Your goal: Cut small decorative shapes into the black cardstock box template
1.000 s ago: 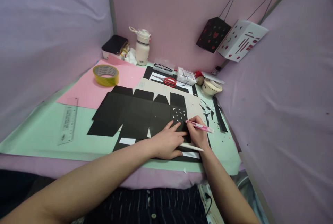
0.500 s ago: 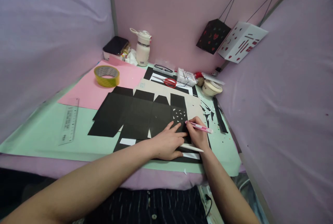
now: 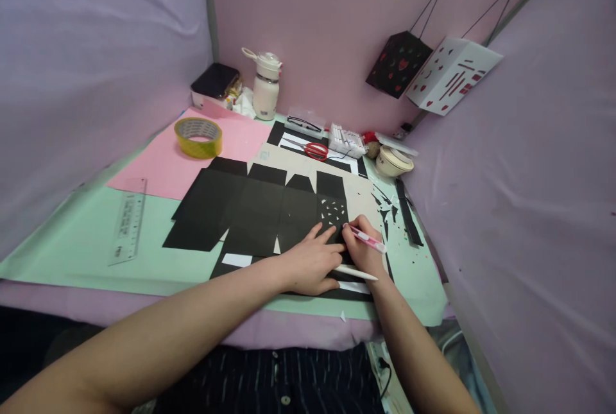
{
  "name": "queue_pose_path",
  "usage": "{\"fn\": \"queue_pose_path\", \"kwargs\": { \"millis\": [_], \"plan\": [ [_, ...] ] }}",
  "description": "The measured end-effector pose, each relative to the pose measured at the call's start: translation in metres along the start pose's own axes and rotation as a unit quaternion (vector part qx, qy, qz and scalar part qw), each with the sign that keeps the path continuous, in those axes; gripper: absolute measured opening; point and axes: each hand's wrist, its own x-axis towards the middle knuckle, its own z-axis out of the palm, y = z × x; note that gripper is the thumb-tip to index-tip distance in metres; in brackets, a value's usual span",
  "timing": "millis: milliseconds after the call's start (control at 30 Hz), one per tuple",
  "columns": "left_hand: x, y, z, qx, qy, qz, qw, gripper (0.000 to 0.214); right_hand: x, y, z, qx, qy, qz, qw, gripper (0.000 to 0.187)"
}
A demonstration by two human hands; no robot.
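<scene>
My left hand (image 3: 312, 266) lies with spread fingers on a flat black paper box template (image 3: 260, 208), pressing its right part. A white pen-like stick (image 3: 357, 272) with a pointed end sticks out between its thumb and forefinger; its other end is hidden under the hand. Pinched in my right hand (image 3: 363, 250) is a pink and white craft knife (image 3: 368, 238). The knife's tip meets the black paper just below a panel with several small cut-out shapes (image 3: 333, 211). A beige board (image 3: 359, 190) lies under the template.
Red-handled scissors (image 3: 316, 151), a yellow tape roll (image 3: 198, 138) on pink paper (image 3: 149, 160), and a clear ruler (image 3: 129, 221) lie around. Black scraps (image 3: 385, 214) are scattered at right. A white bottle (image 3: 266, 90) stands behind; black (image 3: 399, 64) and white (image 3: 455, 77) paper lanterns hang above.
The craft knife's rear end has swung slightly left and down in my right hand. My left hand stays in place on the paper. The view has shifted slightly.
</scene>
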Motion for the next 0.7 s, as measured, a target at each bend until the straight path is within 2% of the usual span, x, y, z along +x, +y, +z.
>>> {"fn": "queue_pose_path", "kwargs": {
  "millis": [700],
  "plan": [
    [-0.0002,0.0001,0.0007,-0.005,-0.003,-0.004,1.0,0.029,0.0012,0.0034,-0.0006,0.026,-0.013,0.013,0.999,0.019]
  ]
}}
